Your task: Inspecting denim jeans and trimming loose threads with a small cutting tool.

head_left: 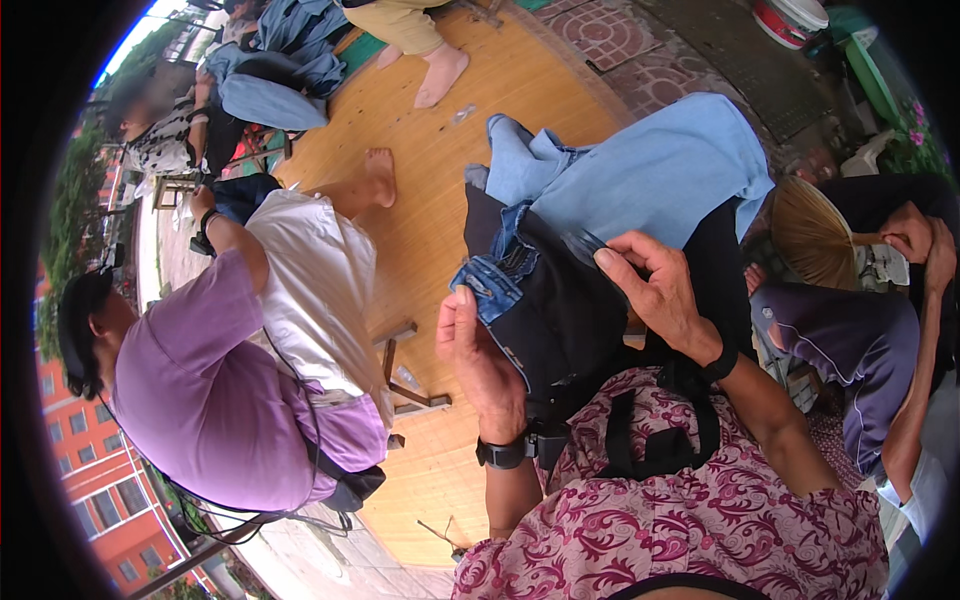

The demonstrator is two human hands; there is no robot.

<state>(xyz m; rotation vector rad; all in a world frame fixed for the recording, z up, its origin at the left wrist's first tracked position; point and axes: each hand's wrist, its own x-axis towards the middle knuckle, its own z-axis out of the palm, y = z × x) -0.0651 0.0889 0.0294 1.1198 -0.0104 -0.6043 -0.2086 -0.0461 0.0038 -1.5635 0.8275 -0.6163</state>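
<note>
Denim garment [650, 170], light blue: lay over the lap's [722, 285] far edge; judged soft, limp, unbreakable. Dark-blue denim band [488, 290]: likely stiffer, the surer hold; left hand's [485, 365] fingers pinched it. Right hand's [655, 290] fingers: closed on small dark item [582, 245], kind unclear.

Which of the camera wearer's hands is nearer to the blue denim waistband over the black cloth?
The left. The left hand pinches the edge of the blue denim waistband; the right hand is apart from it, off to its right.
</note>
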